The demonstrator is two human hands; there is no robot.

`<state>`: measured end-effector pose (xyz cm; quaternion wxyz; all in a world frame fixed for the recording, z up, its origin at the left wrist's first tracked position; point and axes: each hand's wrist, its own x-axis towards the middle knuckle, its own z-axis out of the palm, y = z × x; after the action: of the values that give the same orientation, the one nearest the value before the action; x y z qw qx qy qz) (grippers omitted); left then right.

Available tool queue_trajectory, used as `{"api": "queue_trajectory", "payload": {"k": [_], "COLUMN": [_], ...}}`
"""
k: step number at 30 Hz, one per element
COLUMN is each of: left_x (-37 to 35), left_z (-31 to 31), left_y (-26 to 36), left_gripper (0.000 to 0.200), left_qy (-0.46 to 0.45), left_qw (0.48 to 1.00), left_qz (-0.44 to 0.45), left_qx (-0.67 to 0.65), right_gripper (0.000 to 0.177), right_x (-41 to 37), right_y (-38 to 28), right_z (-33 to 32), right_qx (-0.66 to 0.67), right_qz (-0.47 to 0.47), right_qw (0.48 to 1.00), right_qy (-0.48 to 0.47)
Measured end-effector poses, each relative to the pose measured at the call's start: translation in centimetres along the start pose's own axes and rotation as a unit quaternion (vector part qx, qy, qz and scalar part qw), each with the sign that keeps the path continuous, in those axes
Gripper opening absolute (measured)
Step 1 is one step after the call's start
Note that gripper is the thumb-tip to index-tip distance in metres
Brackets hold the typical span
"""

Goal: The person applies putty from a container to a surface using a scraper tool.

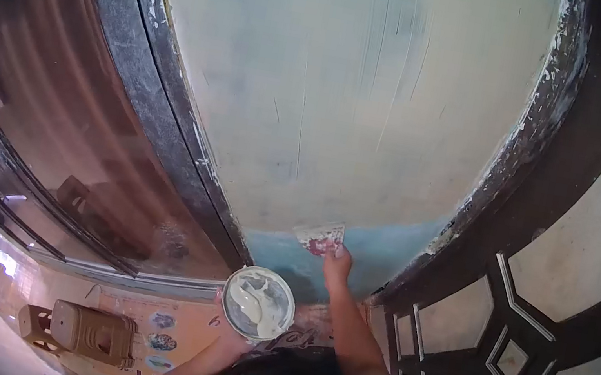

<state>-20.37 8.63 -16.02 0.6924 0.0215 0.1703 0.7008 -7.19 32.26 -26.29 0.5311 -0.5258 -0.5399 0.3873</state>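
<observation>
My right hand [336, 263] is closed around a putty knife [321, 236], its wide blade smeared with pale filler. The blade lies against the wall panel [329, 113], at the border between a cream-coated upper area and a bare blue strip [377, 252]. Below and to the left, my left hand [232, 343] supports a round bucket [292, 315]. Its fingers show only in part at the bucket's side. Creamy white putty [260, 308] lies inside the bucket, heaped and streaked up the wall. Thin vertical ridges run through the coat on the panel.
Dark frames with chipped paint border the panel on the left [165, 93] and right [519, 137]. A glossy brown pane [88, 128] is at left, a dark door with pale panels [503, 356] at right. Stacked brown plastic stools [89, 331] stand lower left, near a patterned orange surface [173, 329].
</observation>
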Motion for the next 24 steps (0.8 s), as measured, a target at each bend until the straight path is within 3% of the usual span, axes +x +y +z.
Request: {"api": "queue_trajectory", "payload": {"k": [4,7,8,10,13,17,19,22,24], "left_x": [-0.4,-0.1,0.2,0.6,1.8,3.1,4.4,6.0,7.1], "left_z": [0.9,0.2,-0.1,0.6,2.3,6.5,7.1,9.5,10.7], "left_y": [-0.6,-1.2,-1.4,-2.1,-3.0,-3.8,-4.1,-4.7,-5.3], "left_gripper": [0.085,0.084,0.085,0.084,0.082,0.080,0.081,0.082,0.082], "left_qy": [-0.010,-0.020,-0.010,0.008,0.004,0.030,-0.005,-0.043,-0.047], "left_qw": [1.000,1.000,1.000,0.999,0.998,0.997,0.998,0.994,0.991], "left_qz": [0.013,0.018,0.018,0.036,0.046,0.065,0.064,0.086,0.106], "left_qx": [-0.002,-0.008,-0.014,-0.007,-0.033,-0.001,0.005,0.047,0.060], "right_gripper": [0.036,0.037,0.037,0.035,0.030,0.023,0.019,0.017,0.016], "right_x": [-4.0,-5.2,-5.1,-4.3,-1.9,1.2,2.2,3.4,4.0], "right_y": [5.1,5.0,3.0,-3.7,-10.1,-17.6,-20.1,-22.4,-23.1], "right_z": [-4.3,-5.8,-6.4,-7.4,-9.1,-11.9,-13.2,-14.6,-15.3], "right_qx": [-0.106,-0.054,-0.055,-0.017,-0.076,-0.082,0.027,0.077,0.072], "right_qz": [-0.002,-0.009,-0.011,-0.115,-0.118,-0.098,-0.114,-0.168,-0.158], "right_qw": [0.994,0.991,0.991,0.968,0.952,0.954,0.967,0.964,0.960], "right_qy": [-0.035,-0.121,-0.121,-0.223,-0.273,-0.273,-0.227,-0.192,-0.219]}}
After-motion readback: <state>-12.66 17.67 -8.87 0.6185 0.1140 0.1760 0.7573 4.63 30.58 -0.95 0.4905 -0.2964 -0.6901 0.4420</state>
